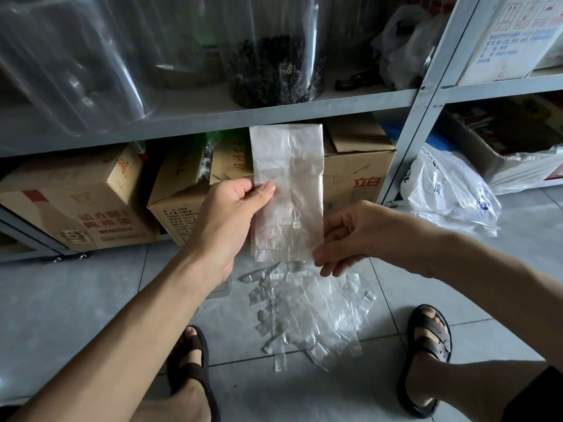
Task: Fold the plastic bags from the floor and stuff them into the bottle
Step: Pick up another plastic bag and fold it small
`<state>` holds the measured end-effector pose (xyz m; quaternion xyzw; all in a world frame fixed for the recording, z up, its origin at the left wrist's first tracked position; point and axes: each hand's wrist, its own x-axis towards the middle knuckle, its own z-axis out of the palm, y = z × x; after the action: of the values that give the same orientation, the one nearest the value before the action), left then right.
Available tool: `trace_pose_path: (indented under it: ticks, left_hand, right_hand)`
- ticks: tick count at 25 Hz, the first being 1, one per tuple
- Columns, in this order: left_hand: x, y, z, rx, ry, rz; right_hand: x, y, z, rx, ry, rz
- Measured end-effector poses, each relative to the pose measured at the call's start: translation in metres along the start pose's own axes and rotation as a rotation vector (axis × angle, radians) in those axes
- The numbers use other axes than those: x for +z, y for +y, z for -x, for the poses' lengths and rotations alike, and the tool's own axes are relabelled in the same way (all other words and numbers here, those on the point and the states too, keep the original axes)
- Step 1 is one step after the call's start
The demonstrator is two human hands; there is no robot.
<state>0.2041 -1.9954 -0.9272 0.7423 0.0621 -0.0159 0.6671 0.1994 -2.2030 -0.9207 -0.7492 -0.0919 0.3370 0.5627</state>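
Note:
A clear plastic bag (289, 190), folded into a long narrow strip, stands upright in the air in front of the shelf. My left hand (231, 214) pinches its left edge near the middle between thumb and fingers. My right hand (353, 239) pinches its lower right corner. Below them, several more clear plastic bags (307, 312) lie in a loose pile on the grey tiled floor between my two sandalled feet. I see no bottle in this view.
A grey metal shelf (213, 120) stands ahead, with large clear jars (274, 56) on top and cardboard boxes (76, 205) underneath. A white printed plastic bag (447, 193) lies on the floor to the right, by the shelf post (408, 132).

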Motion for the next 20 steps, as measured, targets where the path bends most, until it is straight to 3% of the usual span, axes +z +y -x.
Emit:
trace_pose_path:
  ticks: [5,8,14,20]
  left_hand:
    - [0.0016,-0.0023,0.0020,0.001,-0.081,-0.057]
    - [0.0029,-0.0015,0.0034,-0.008,-0.080,-0.073]
    - [0.0028,0.0000,0.0034,-0.059,-0.063,0.006]
    - [-0.0022,0.0041,0.0022,-0.091,-0.138,-0.032]
  right_hand:
    - [-0.0019,0.0017,-0.0062,-0.146,0.250,-0.236]
    - [-0.0035,0.0015,-0.0083,-0.170,0.352,-0.226]
    - [-0.0014,0.0006,-0.0051,-0.167,0.305,-0.251]
    - [-0.0015,0.0005,-0.0062,-0.183,0.361,-0.217]
